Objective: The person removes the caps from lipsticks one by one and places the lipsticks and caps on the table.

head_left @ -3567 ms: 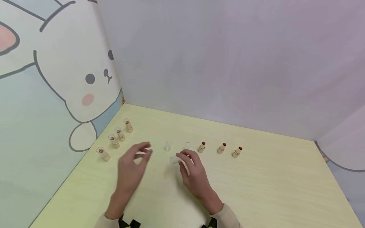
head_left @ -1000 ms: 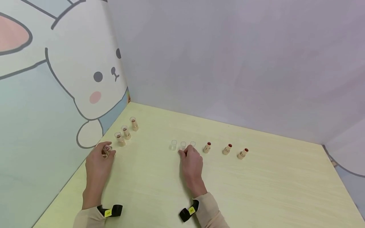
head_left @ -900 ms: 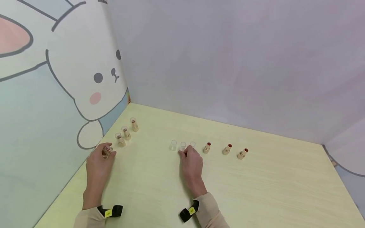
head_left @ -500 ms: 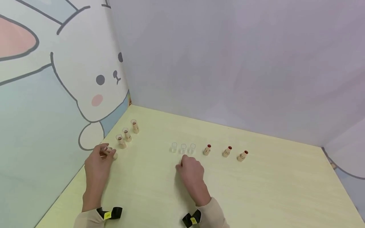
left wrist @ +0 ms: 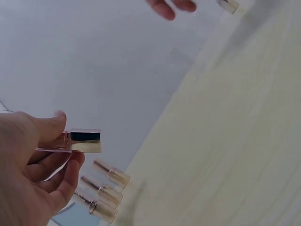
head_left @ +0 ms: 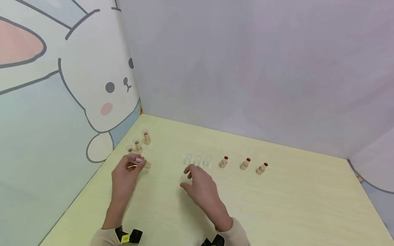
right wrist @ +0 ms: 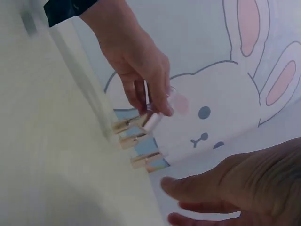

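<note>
My left hand (head_left: 124,176) pinches a lipstick (left wrist: 85,141) by its clear cap, between thumb and fingers. The lipstick lies tilted nearly flat in the air, its gold base pointing right. My right hand (head_left: 201,186) is over the table, fingers bent loosely and thumb apart, holding nothing. Just beyond it, three clear caps (head_left: 188,159) stand upright in a row. Behind the left hand, three capped lipsticks (head_left: 146,137) stand in a slanting line near the left wall; the nearest is partly hidden by the hand.
Three uncapped lipsticks (head_left: 245,164) with red tips stand in a row right of the clear caps. A fabric wall with a rabbit drawing (head_left: 92,78) borders the pale wooden table (head_left: 292,198) on the left, and a plain backdrop (head_left: 246,68) closes the back.
The left hand has picked up the nearest capped lipstick from the left line and carried it rightward. The right hand has set down a clear cap in the row, drawn back and loosened its fingers.
</note>
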Action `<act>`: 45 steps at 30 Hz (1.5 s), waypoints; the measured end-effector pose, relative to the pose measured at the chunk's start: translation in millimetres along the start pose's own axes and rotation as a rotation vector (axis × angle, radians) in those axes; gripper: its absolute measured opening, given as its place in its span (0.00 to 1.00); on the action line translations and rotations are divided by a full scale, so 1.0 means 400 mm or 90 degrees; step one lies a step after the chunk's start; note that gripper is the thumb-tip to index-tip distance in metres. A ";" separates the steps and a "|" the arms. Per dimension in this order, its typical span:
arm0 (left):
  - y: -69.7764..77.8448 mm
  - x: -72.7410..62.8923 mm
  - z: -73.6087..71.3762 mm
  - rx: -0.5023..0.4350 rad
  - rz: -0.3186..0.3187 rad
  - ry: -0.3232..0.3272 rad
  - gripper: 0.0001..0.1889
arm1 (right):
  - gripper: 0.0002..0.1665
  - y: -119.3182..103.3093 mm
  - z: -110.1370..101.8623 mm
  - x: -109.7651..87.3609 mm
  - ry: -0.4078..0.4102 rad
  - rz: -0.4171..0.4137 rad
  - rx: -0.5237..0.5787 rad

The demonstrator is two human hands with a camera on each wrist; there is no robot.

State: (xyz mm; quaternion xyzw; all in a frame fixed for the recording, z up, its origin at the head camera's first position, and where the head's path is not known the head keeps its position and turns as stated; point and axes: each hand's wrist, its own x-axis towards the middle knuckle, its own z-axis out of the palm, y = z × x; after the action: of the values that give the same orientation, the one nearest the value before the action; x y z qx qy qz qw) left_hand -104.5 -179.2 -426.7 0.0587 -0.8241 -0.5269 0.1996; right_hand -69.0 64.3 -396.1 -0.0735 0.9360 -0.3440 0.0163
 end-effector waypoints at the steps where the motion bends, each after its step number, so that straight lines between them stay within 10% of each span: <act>1: 0.005 -0.004 0.009 -0.020 -0.009 -0.017 0.14 | 0.20 0.004 0.009 0.004 0.020 -0.015 0.016; 20: 0.037 -0.075 0.122 -0.236 -0.139 -0.207 0.16 | 0.29 0.099 0.111 0.040 0.168 -0.329 0.141; 32: 0.033 -0.085 0.147 -0.280 -0.166 -0.264 0.17 | 0.19 0.126 0.121 0.056 0.204 -0.366 0.202; 45: 0.010 -0.085 0.155 -0.194 0.029 -0.234 0.13 | 0.17 0.161 0.135 0.076 0.206 -0.350 0.308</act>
State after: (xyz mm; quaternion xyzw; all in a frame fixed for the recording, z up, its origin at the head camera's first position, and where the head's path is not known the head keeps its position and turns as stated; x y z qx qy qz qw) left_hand -97.2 -114.7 -454.9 -0.0879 -0.7585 -0.6424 0.0647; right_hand -102.9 73.5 -478.5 -0.2601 0.7638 -0.5532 -0.2073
